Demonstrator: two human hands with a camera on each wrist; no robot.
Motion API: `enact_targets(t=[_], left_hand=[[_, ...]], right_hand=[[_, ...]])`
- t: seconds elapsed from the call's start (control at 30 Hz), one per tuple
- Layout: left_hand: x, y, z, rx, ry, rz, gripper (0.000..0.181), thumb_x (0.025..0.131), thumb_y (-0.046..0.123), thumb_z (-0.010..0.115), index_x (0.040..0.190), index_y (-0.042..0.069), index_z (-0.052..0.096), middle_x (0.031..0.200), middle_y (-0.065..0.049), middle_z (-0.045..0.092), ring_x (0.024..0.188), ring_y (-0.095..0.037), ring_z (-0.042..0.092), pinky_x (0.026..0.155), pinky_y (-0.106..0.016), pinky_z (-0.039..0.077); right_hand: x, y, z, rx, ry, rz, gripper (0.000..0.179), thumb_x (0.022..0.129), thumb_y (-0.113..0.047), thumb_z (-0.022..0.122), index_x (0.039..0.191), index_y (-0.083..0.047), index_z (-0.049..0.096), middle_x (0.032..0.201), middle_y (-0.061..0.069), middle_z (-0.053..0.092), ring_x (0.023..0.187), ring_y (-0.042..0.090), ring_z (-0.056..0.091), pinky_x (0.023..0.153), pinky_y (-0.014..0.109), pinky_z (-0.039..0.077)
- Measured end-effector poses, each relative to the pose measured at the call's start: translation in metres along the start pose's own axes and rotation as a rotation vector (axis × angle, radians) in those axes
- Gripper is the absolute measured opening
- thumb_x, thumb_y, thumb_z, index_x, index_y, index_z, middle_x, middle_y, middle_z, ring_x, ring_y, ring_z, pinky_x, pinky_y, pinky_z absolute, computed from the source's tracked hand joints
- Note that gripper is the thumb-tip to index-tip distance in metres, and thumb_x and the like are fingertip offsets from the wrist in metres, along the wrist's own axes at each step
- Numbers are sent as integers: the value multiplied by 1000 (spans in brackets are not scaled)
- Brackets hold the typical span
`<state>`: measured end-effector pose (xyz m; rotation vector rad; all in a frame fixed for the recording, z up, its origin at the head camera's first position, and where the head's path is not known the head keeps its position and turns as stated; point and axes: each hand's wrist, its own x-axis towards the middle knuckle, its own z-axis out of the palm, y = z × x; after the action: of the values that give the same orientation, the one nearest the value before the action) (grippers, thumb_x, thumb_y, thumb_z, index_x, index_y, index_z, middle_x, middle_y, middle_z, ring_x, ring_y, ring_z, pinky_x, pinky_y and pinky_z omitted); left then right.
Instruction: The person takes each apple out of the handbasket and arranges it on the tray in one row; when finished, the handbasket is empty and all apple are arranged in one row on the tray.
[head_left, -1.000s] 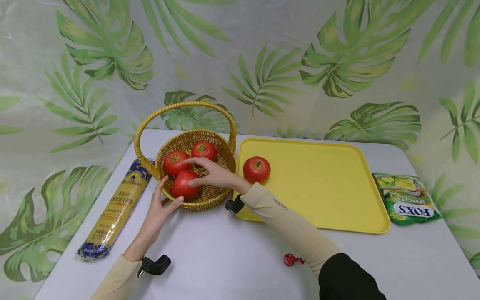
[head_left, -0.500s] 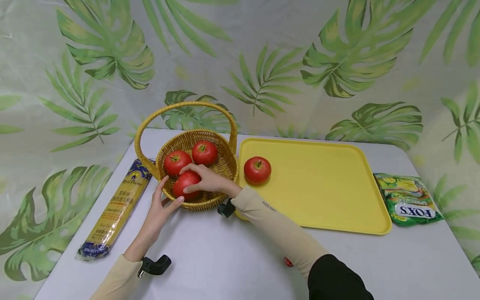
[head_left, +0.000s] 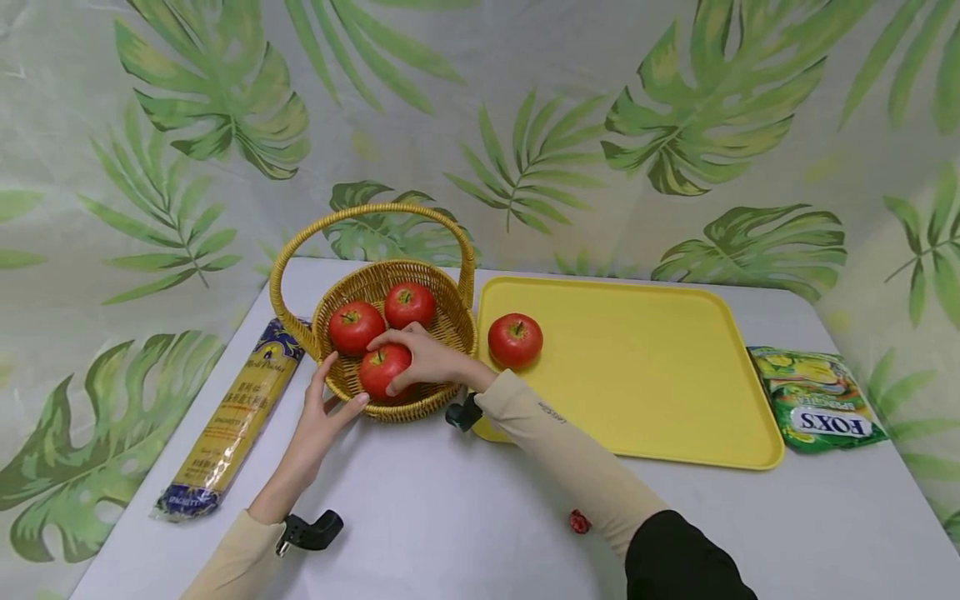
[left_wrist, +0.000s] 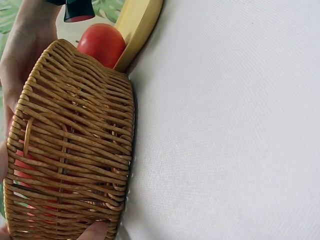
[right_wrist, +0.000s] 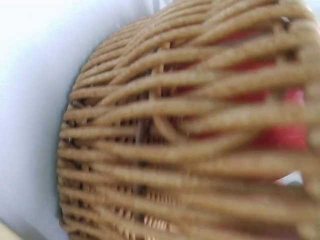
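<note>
In the head view, a wicker basket (head_left: pixel 442 402) with a tall arched handle has red apples inside. My right hand (head_left: pixel 437 360) reaches over its right rim and grips the front apple (head_left: pixel 378 367), fingers on top and thumb at the near side. Two more apples, one on the left (head_left: pixel 356 327) and one at the back (head_left: pixel 410 304), lie behind it. At the front left, my left hand (head_left: pixel 318 422) holds the basket by its rim. Woven wall of the basket (left_wrist: pixel 75 135) fills much of the left wrist view, and a fingertip (left_wrist: pixel 95 231) touches it low down.
Right of the basket lies a yellow tray (head_left: pixel 630 375) bearing one apple (head_left: pixel 515 341). A spaghetti packet (head_left: pixel 228 425) is on the left, a green FOX'S bag (head_left: pixel 817 400) on the far right. One small red-wrapped candy (head_left: pixel 579 522) sits near the right forearm.
My right hand has closed round the front apple and shifted it slightly to the right inside the basket, turning its stem up. The left hand has stayed at the rim.
</note>
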<state>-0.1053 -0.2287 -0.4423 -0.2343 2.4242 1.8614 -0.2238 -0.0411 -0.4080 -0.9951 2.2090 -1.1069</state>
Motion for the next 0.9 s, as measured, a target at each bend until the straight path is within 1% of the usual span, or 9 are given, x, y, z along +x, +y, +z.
enact_targets(t=[0.13, 0.3, 0.47, 0.6, 0.67, 0.7, 0.77, 0.83, 0.9], left_hand=[[0, -1, 0, 5, 2, 2, 80, 96, 26, 59, 154, 28, 5, 157, -14, -9, 136, -48, 15, 102, -64, 27], [0, 0, 0, 6, 7, -4, 80, 96, 23, 60, 155, 26, 5, 156, -15, -9, 136, -49, 15, 102, -64, 27], [-2, 3, 0, 6, 1, -4, 81, 96, 24, 60, 155, 25, 3, 155, -17, -11, 136, -50, 13, 103, -63, 26], [-8, 17, 1, -10, -14, -26, 82, 96, 20, 59, 155, 21, 2, 154, -19, -12, 137, -51, 11, 104, -63, 24], [-8, 18, 1, -12, -16, -27, 82, 96, 20, 59, 155, 20, 2, 155, -19, -13, 137, -51, 11, 104, -63, 24], [-8, 17, 1, -10, -15, -25, 82, 96, 19, 59, 155, 21, 2, 155, -19, -13, 137, -51, 11, 104, -63, 24], [-6, 12, 1, -3, -9, -11, 82, 96, 22, 59, 155, 23, 2, 155, -18, -13, 136, -51, 12, 104, -63, 24], [-3, 4, 0, 10, 0, 2, 83, 96, 25, 60, 155, 26, 2, 155, -17, -12, 136, -50, 13, 104, -63, 25], [-2, 1, 0, 15, 5, 6, 82, 95, 27, 61, 155, 27, 3, 156, -16, -11, 136, -50, 13, 104, -63, 26]], right_hand=[[-7, 1, -10, 45, 30, -40, 57, 75, -20, 77, 128, -22, 57, 127, 8, 37, 116, 19, 39, 89, 34, 45], [-21, 1, -29, 104, 66, -88, 62, 73, -22, 81, 130, -22, 57, 128, 5, 36, 118, 20, 38, 93, 37, 44], [-42, 4, -53, 136, 110, -98, 63, 73, -25, 81, 132, -25, 57, 128, 3, 38, 118, 19, 39, 94, 39, 43], [-60, 11, -73, 140, 161, -82, 63, 73, -25, 80, 131, -25, 57, 130, 3, 38, 117, 21, 41, 94, 42, 42], [-70, 16, -82, 154, 190, -72, 63, 73, -24, 80, 131, -24, 57, 131, 3, 38, 117, 23, 42, 95, 44, 42], [-74, 19, -87, 168, 202, -65, 63, 73, -23, 80, 131, -24, 56, 132, 3, 37, 117, 24, 42, 95, 46, 42], [-85, 26, -96, 187, 226, -57, 63, 73, -21, 80, 132, -22, 55, 134, 4, 36, 118, 26, 42, 95, 48, 42], [-95, 34, -105, 213, 255, -43, 64, 74, -19, 79, 133, -21, 53, 135, 5, 35, 119, 28, 42, 95, 49, 42], [-107, 41, -113, 234, 280, -22, 64, 76, -17, 78, 134, -20, 52, 136, 6, 34, 120, 29, 41, 94, 49, 43]])
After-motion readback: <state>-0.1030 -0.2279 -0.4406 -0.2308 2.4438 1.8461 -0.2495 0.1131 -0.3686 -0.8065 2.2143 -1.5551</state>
